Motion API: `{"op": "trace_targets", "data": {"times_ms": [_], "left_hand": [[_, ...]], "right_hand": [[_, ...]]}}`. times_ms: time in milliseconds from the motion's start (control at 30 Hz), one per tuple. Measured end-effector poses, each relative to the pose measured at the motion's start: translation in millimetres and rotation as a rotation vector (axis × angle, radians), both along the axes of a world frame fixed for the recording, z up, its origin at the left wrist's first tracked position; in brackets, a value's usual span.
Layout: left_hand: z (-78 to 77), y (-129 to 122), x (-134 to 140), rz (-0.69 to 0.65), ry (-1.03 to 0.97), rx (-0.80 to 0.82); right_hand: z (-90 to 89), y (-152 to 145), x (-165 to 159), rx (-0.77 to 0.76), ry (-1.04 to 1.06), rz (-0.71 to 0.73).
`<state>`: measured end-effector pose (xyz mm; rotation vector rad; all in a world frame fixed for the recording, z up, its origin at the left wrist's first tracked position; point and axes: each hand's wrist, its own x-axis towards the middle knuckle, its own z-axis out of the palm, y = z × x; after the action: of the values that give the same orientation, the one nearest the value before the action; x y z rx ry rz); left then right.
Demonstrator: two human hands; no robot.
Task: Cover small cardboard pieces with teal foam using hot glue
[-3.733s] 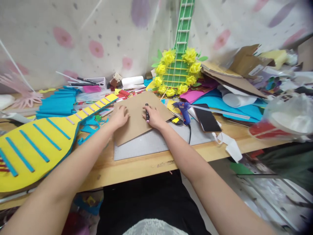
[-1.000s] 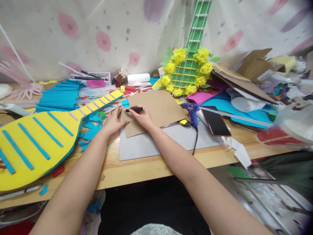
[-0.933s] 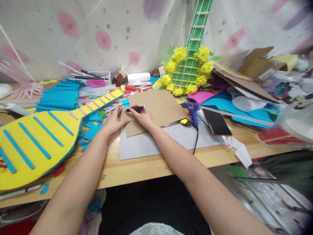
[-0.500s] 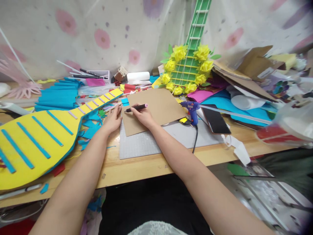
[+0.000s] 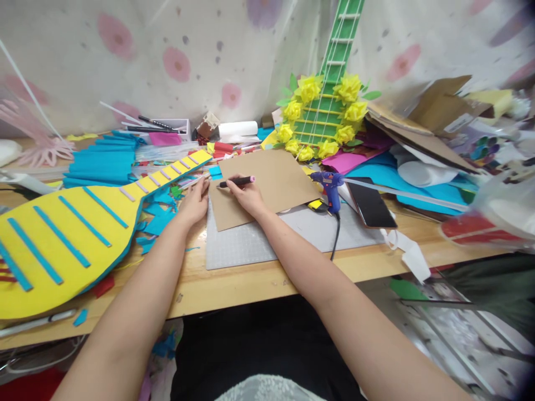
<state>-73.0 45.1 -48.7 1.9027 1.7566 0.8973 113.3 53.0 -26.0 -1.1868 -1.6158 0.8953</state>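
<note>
A flat piece of brown cardboard lies at an angle across a grey cutting mat. My right hand rests on the cardboard, its fingers closed around a black marker with a pink end. The marker's tip points left, close to the cardboard's left edge. Beside that edge lies my left hand, fingers extended and resting by the cardboard's side; its fingertips are partly hard to make out. To the left is a yellow guitar-shaped cutout with blue and pale pink strips.
Right of the cardboard stand a blue glue gun and a phone. Behind leans a green guitar shape with yellow paper flowers. Blue paper scraps lie left of my left hand. Stacked cardboard fills the back right.
The marker has shifted slightly right and away from me over the cardboard, along with my right hand. My left hand stays at the cardboard's left edge. The whole view has drifted a little.
</note>
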Motion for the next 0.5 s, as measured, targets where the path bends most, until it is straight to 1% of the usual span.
{"op": "trace_targets", "data": {"times_ms": [167, 400, 500], "left_hand": [[0.2, -0.8, 0.7, 0.009, -0.015, 0.022], [0.1, -0.5, 1.5, 0.002, -0.019, 0.001], [-1.8, 0.2, -0.7, -0.029, -0.021, 0.037]], "right_hand": [[-1.1, -0.5, -0.3, -0.020, 0.000, 0.038], [-2.4, -1.3, -0.8, -0.026, -0.012, 0.085], [-1.5, -0.9, -0.6, -0.004, -0.011, 0.055]]}}
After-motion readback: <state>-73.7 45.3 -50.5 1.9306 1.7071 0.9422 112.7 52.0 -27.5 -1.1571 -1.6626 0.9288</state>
